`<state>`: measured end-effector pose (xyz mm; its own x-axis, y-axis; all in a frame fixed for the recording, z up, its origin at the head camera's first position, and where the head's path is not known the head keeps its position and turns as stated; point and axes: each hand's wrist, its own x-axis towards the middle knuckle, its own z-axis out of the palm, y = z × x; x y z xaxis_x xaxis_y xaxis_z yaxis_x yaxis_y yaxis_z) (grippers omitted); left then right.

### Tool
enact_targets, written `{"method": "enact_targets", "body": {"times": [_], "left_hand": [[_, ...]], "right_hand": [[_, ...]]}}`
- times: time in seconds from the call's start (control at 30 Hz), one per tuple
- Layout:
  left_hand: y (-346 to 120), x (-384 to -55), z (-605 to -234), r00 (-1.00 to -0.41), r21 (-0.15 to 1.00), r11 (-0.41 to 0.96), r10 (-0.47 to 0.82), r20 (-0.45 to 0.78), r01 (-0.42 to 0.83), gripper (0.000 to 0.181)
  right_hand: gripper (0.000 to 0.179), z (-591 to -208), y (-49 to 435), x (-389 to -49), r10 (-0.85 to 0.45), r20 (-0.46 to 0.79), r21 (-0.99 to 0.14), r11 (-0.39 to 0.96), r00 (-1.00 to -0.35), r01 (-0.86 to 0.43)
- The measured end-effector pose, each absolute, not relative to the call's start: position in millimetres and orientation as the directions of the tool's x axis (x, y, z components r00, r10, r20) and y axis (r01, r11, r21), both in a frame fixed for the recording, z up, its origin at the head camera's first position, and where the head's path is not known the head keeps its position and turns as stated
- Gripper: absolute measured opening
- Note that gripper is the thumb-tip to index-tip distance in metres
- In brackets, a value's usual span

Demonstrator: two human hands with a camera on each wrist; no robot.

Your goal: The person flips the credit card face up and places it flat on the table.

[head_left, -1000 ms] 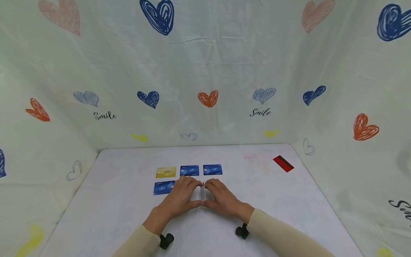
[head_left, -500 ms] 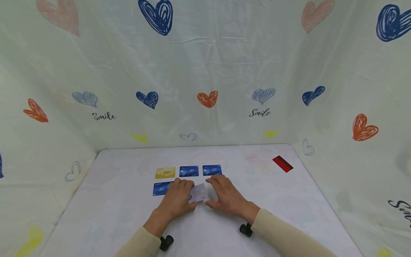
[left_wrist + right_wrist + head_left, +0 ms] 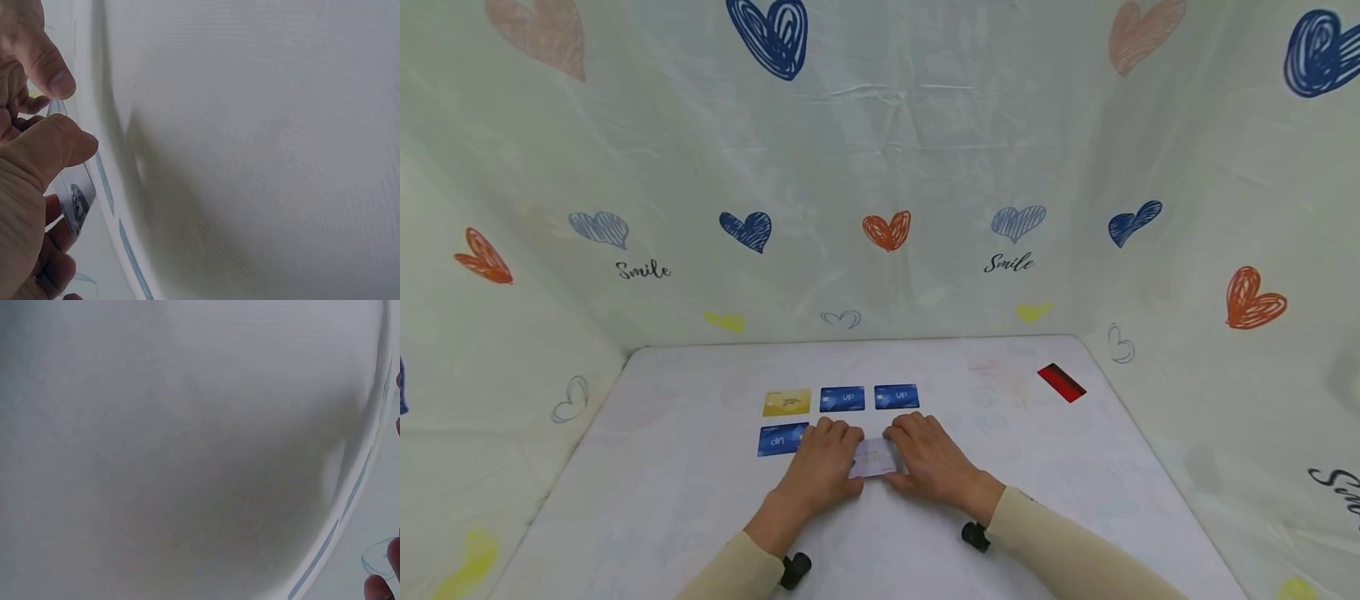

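Observation:
A whitish card [image 3: 874, 458] spans the gap between my two hands above the table, its pale face turned up. My left hand [image 3: 826, 458] pinches its left end; in the left wrist view the thumb lies over the card [image 3: 80, 203], where a dark printed patch shows. At the opposite end my right hand [image 3: 928, 458] holds the edge with thumb and fingers. Only some right fingertips [image 3: 378, 587] enter the right wrist view. Just left of my left hand lies a blue VIP card [image 3: 781, 439], upside down and partly covered by the fingers.
Behind my hands, a yellow card [image 3: 787, 402] and two blue VIP cards, one left [image 3: 842, 399] and one right [image 3: 897, 397], form a row. A red card with a black stripe [image 3: 1062, 382] lies at the far right. Heart-printed cloth [image 3: 880, 167] surrounds the white table [image 3: 662, 467].
The card first stood edge-on between both hands. It then tilted in the left hand with the right hand apart. Now it faces up, and the right hand has hold of its right end.

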<state>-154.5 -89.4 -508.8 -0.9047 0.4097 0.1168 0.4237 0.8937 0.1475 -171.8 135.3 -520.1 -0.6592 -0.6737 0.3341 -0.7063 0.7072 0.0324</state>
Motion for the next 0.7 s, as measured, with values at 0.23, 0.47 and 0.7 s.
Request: {"method": "enact_targets", "body": {"times": [0.23, 0.47, 0.7], "left_hand": [[-92.0, -155.0, -513.0, -0.910, 0.108, 0.907, 0.395, 0.122, 0.408, 0.066], [-92.6, -154.1, -515.0, -0.916, 0.111, 0.911, 0.386, 0.107, 0.397, 0.066], [-91.3, -157.4, -514.6, -0.922, 0.102, 0.918, 0.375, 0.094, 0.384, 0.066]], "right_hand": [[0.059, -525.0, 138.7, -173.1, -0.645, 0.296, 0.014, 0.741, -0.705, -0.672], [0.057, -528.6, 136.1, -173.7, -0.647, 0.245, 0.012, 0.747, -0.722, -0.665], [0.054, -529.5, 133.9, -177.3, -0.647, 0.228, 0.034, 0.752, -0.728, -0.658]]}}
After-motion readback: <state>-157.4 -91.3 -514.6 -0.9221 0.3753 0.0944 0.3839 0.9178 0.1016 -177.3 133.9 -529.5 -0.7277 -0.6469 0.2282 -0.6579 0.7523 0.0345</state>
